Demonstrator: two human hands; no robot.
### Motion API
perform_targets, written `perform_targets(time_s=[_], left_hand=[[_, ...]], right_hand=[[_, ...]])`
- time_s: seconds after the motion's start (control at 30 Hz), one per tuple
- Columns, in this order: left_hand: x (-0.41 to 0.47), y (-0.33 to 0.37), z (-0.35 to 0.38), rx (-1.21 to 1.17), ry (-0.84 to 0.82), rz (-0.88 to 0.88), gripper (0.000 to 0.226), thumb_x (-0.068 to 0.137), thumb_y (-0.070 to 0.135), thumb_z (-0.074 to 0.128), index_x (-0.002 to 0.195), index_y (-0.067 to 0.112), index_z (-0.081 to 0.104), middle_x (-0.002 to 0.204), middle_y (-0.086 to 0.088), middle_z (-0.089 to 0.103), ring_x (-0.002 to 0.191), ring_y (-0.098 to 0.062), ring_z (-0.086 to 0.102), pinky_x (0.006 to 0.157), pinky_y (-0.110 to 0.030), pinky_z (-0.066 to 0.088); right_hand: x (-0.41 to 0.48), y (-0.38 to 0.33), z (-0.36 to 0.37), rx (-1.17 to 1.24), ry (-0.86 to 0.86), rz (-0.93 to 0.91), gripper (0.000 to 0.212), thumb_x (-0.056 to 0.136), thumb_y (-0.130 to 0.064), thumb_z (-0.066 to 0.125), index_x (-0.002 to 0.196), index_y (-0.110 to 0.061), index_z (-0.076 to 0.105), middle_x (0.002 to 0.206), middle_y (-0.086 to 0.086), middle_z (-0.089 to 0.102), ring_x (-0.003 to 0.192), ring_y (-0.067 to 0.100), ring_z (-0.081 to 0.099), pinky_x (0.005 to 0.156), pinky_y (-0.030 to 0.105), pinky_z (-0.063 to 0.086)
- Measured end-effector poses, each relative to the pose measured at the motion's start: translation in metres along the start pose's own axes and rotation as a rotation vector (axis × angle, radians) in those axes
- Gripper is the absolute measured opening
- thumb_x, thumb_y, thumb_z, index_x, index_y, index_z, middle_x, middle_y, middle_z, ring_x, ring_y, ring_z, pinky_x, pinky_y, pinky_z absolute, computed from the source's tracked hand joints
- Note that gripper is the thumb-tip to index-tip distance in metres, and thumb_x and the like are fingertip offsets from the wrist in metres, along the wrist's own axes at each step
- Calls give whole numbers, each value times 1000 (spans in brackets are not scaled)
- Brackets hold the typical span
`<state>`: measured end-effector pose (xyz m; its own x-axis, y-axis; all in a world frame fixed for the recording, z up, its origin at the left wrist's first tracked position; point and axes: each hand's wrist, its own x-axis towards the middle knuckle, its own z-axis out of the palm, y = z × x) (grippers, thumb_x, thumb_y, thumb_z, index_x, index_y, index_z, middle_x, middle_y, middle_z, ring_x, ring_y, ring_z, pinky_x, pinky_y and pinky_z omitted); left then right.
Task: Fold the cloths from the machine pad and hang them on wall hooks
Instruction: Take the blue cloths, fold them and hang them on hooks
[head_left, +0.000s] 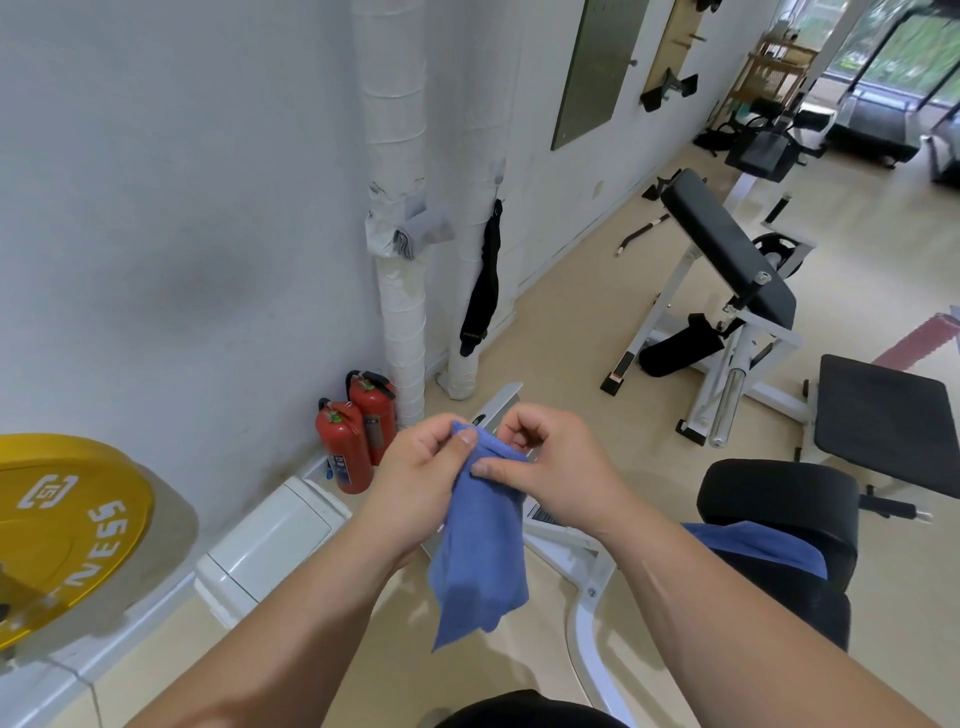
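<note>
Head view, left hand (420, 470) and right hand (558, 467) pinching blue cloth (480, 564) at top edge, hanging above floor (582, 322)

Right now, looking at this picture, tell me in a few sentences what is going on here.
A person is holding a blue cloth in the air. The left hand and right hand both pinch its top edge while the rest hangs down in a narrow strip. A second cloth, also blue, lies on the black machine pad to the right. On the wall ahead, a black item hangs beside a wrapped pipe.
</note>
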<state>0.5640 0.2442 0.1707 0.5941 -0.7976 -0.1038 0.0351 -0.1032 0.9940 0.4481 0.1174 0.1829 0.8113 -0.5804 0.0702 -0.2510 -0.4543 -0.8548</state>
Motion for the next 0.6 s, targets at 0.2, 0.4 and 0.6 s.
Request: perform_targets(time_s=[0.2, 0.4, 0.6], left_hand=[[22, 1, -24, 57, 147, 34, 30, 99, 41, 45, 81, 16, 50, 73, -2, 50, 71, -17, 45, 71, -41, 41], [32, 13, -36, 13, 174, 78, 31, 105, 31, 43, 91, 3, 46, 75, -7, 49, 64, -15, 50, 67, -32, 46], [42, 27, -61, 23, 273, 128, 27, 108, 20, 39, 85, 9, 48, 72, -6, 43, 67, -17, 41, 64, -31, 39]], right_hand=[[9, 27, 1, -224, -279, -58, 15, 79, -23, 80, 74, -20, 66, 67, -3, 65, 78, 16, 56, 78, 34, 48], [8, 54, 41, -422, -450, -77, 18, 79, -36, 69, 87, -19, 72, 89, 0, 49, 87, 20, 50, 82, 38, 49], [-7, 80, 74, -816, -661, -68, 31, 95, -47, 57, 122, -34, 65, 111, 3, 58, 114, 27, 52, 92, 36, 40]])
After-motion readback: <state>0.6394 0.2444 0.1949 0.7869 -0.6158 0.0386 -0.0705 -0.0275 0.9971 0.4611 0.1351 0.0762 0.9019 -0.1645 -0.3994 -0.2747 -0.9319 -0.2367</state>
